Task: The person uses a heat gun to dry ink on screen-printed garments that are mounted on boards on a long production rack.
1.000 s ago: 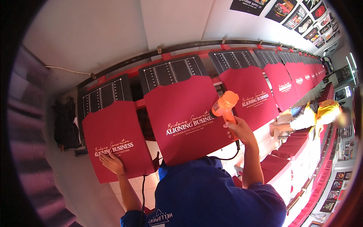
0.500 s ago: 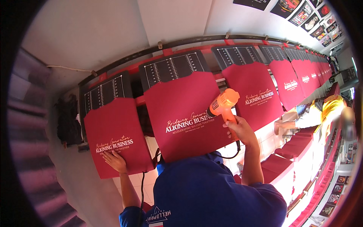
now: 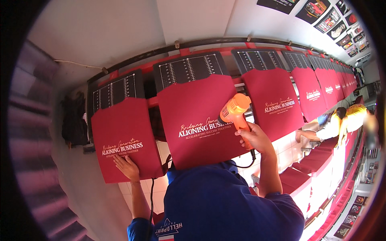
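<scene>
My right hand (image 3: 256, 138) is wrapped round the handle of an orange heat gun (image 3: 238, 107), whose dark nozzle points left, over the right end of the white lettering on a dark red shirt panel (image 3: 197, 100). A cord runs down from the handle. Flat on another dark red shirt panel (image 3: 124, 124), to the left, rests my left hand (image 3: 128, 167). Its fingers are stretched out and lie just under the white print. Each panel lies over a black board with white ruled marks, like this printing pallet (image 3: 116, 92).
More red-covered boards (image 3: 277, 90) stretch away to the right along a red and black rail (image 3: 213, 41). Farther right, a person in yellow (image 3: 352, 116) leans by a second row of red panels (image 3: 295, 180). A black cord (image 3: 151, 201) hangs beside my left arm. Dark cloth (image 3: 74, 120) hangs at left.
My left hand has slid slightly right and off the print's lowest line. The heat gun has shifted a little left over the lettering. The view has moved slightly, and the person in yellow has changed posture.
</scene>
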Motion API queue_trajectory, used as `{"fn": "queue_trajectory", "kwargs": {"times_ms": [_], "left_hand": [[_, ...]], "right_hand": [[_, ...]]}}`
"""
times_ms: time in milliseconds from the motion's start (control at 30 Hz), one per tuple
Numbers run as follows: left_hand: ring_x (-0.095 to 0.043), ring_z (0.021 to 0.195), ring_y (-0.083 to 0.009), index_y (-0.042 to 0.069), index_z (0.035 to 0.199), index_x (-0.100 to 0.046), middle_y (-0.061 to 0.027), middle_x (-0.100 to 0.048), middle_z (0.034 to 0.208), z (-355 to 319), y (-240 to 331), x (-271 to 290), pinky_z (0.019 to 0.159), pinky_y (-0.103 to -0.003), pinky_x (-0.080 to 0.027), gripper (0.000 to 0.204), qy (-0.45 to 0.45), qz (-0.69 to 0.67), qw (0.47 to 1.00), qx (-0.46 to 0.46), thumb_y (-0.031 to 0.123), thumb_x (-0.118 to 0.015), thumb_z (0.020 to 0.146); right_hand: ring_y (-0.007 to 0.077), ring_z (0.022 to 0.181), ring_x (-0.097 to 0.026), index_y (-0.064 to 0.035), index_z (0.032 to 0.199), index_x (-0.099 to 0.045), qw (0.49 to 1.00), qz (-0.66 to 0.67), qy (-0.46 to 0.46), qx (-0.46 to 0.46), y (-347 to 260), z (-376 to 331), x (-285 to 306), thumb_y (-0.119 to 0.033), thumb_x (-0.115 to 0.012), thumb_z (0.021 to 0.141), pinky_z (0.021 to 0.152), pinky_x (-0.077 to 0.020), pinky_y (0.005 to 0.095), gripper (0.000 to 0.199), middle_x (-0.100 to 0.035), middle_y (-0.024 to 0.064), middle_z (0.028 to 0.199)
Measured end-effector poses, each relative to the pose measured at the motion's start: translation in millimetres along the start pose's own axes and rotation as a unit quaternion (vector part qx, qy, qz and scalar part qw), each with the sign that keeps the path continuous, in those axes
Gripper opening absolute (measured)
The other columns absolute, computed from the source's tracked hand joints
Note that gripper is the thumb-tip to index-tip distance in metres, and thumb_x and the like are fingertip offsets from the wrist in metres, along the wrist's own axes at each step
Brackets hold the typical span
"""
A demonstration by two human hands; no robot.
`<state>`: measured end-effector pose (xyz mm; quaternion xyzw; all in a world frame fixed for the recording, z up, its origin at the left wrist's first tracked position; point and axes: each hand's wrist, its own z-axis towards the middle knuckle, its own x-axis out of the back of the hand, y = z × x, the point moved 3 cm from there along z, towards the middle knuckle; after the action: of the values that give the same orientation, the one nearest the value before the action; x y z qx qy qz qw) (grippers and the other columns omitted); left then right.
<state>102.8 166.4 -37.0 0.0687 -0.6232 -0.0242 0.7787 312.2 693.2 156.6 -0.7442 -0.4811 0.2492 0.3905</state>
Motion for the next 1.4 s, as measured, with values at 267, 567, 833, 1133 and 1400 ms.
{"fn": "queue_trajectory", "kwargs": {"times_ms": [267, 567, 833, 1133, 1400], "left_hand": [[-0.019, 0.148, -0.0388, -0.006, 0.150, -0.025, -0.0238, -0.023, 0.158, -7, 27, -3, 0.120, -0.051, -0.015, 0.063, -0.019, -0.001, 0.999, -0.041, 0.038, -0.028, 0.106], [-0.019, 0.148, -0.0378, -0.006, 0.150, -0.026, -0.0231, -0.025, 0.158, 1, 23, -3, 0.121, -0.049, -0.015, 0.061, -0.003, 0.007, 1.000, -0.020, 0.037, -0.028, 0.106], [-0.016, 0.149, -0.0386, -0.007, 0.150, -0.025, -0.0229, -0.024, 0.159, -23, 64, 4, 0.121, -0.050, -0.013, 0.062, -0.046, -0.014, 0.996, -0.082, 0.035, -0.028, 0.106], [-0.017, 0.149, -0.0373, -0.006, 0.150, -0.026, -0.0229, -0.023, 0.159, -3, 30, 1, 0.121, -0.049, -0.014, 0.063, -0.023, -0.009, 1.000, 0.001, 0.039, -0.028, 0.106], [-0.015, 0.149, -0.0381, -0.007, 0.151, -0.024, -0.0231, -0.022, 0.159, -35, 79, 5, 0.122, -0.049, -0.011, 0.064, -0.047, -0.027, 0.995, -0.085, 0.037, -0.030, 0.105]], "right_hand": [[0.0096, 0.070, -0.059, -0.0017, 0.119, -0.056, 1.000, -0.005, 0.000, 0.002, 6, 2, -8, -0.018, -0.064, 0.093, 0.064, -0.0532, 0.0276, 0.032, -0.062, 0.0019, 0.092], [0.0091, 0.071, -0.059, -0.0022, 0.117, -0.055, 1.000, -0.016, -0.020, 0.016, 3, 2, -24, -0.019, -0.065, 0.093, 0.063, -0.0531, 0.0267, 0.030, -0.059, 0.0007, 0.088], [0.0088, 0.069, -0.059, -0.0030, 0.108, -0.056, 0.998, -0.025, -0.044, 0.021, -1, 4, -37, -0.018, -0.065, 0.093, 0.062, -0.0534, 0.0273, 0.023, -0.057, 0.0001, 0.083], [0.0089, 0.069, -0.059, -0.0037, 0.107, -0.055, 0.998, -0.039, -0.049, 0.029, -6, 12, -47, -0.018, -0.064, 0.094, 0.061, -0.0532, 0.0271, 0.021, -0.057, 0.0008, 0.085], [0.0094, 0.072, -0.060, -0.0009, 0.113, -0.057, 0.987, -0.101, -0.128, -0.004, 4, 14, -62, -0.017, -0.061, 0.095, 0.065, -0.0539, 0.0276, 0.024, -0.065, 0.0029, 0.093]]}}
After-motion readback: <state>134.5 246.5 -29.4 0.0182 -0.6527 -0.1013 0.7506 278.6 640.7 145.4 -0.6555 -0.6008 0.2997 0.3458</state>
